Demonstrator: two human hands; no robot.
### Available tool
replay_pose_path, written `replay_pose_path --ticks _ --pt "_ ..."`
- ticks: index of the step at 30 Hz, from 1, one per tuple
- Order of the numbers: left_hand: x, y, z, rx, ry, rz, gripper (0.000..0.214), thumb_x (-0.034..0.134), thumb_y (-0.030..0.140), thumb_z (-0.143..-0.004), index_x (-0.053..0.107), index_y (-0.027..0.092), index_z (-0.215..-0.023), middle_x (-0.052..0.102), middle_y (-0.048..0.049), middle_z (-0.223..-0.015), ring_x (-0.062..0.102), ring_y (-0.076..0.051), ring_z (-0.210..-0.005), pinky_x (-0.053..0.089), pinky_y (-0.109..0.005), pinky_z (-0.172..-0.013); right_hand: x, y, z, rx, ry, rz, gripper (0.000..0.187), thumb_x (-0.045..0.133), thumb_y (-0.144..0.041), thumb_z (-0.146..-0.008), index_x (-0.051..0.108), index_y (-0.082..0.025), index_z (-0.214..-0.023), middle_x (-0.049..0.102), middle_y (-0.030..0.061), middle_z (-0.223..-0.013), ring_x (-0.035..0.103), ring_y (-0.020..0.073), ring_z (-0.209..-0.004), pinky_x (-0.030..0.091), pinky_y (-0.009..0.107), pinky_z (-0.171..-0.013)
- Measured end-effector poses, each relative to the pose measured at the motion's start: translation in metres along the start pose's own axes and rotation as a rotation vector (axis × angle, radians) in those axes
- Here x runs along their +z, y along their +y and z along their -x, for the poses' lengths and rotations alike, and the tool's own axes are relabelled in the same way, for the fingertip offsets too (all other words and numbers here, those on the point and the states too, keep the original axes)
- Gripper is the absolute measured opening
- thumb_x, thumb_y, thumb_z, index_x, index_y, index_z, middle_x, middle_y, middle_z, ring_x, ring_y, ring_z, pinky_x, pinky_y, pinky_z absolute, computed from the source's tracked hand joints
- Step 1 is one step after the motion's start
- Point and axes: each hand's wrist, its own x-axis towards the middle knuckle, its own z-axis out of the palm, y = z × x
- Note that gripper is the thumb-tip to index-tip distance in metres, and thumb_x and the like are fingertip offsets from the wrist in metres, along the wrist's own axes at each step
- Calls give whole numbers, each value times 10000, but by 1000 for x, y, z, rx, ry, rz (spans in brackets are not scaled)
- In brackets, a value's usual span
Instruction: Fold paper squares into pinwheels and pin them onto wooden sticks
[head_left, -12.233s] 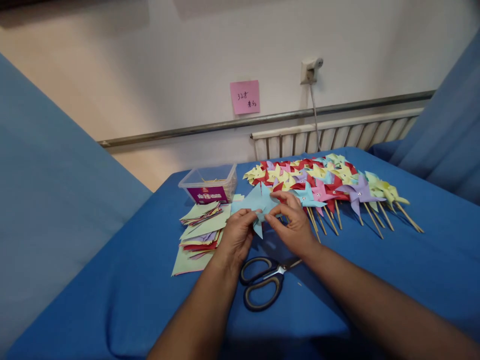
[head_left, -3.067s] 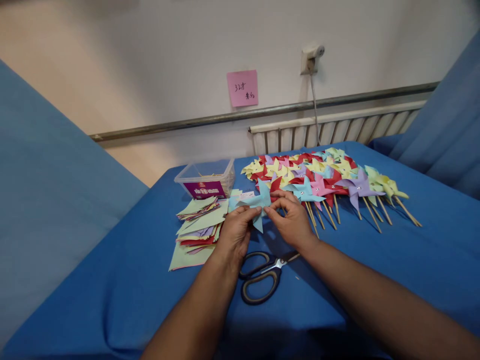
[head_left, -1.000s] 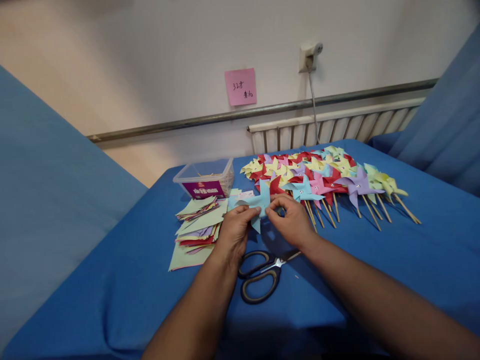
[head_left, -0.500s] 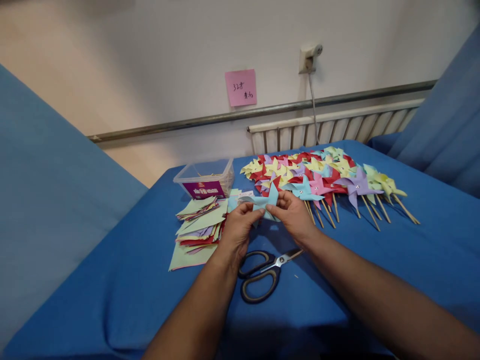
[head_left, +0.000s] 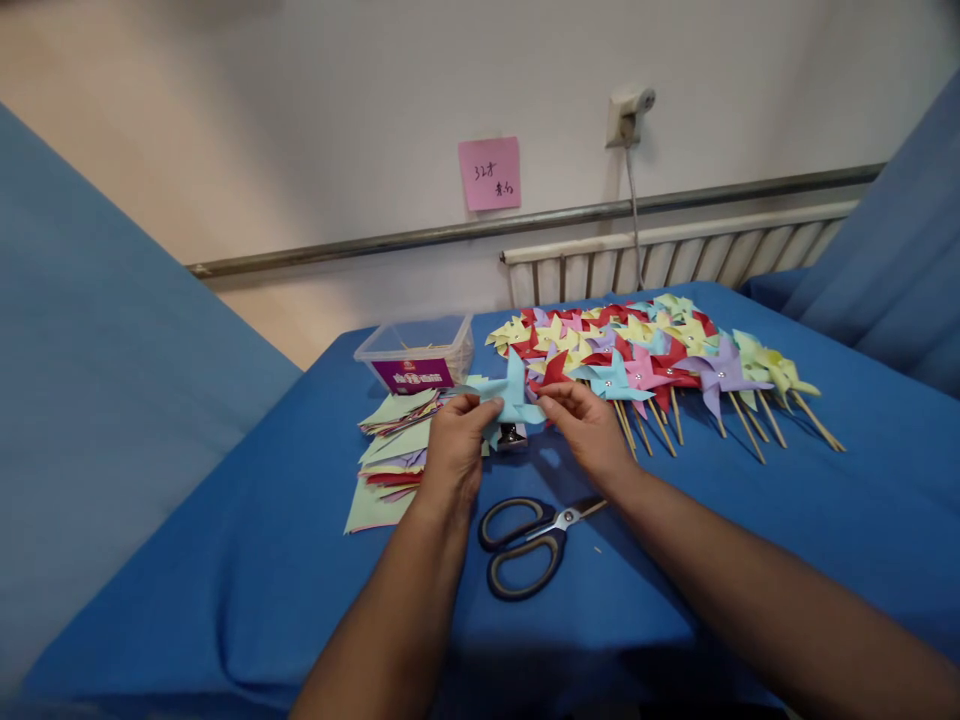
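Fingers of both hands clamped on light-blue pinwheel (head_left: 512,398), between paper stack (head_left: 394,450) and finished pinwheels (head_left: 645,355), scissors (head_left: 529,540) near.

A single head-worn camera looks forward and down across the blue table (head_left: 787,560) toward the wall (head_left: 337,120). Both forearms enter from the lower edge; the hands sit close, mid-frame.
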Motion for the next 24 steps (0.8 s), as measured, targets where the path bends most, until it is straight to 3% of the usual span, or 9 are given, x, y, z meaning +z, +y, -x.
replay_pose_path --ticks 4,9,18,24 --pt "-5 5 -7 59 60 122 258 832 187 -484 620 141 -624 633 14 -570 582 -113 -524 462 -239 -571 0 15 2 -158 -137 423 134 615 -295 -841 696 -206 -899 681 24 -859 624 163 -766 497 307 -733" --pt "-2 4 -5 51 65 149 274 828 190 -481 602 143 -628 615 23 -555 558 -100 -479 441 -227 -519 9 20 5 -266 -300 866 159 610 -216 -867 732 -215 -969 636 61 -1008 602 187 -948 481 324 -867" --pt "-3 4 -5 64 63 202 303 838 206 -483 610 137 -670 626 21 -590 565 -107 -503 453 -247 -537 30 -5 22 -315 -535 1323 299 442 -204 -950 729 -191 -1029 641 111 -1016 612 229 -908 467 328 -773" --pt "-2 1 -3 67 57 185 290 830 213 -484 602 142 -648 613 27 -576 553 -104 -493 435 -242 -521 35 0 22 -248 -571 1423 336 394 -210 -963 718 -187 -1049 653 126 -1015 639 248 -891 479 339 -745"
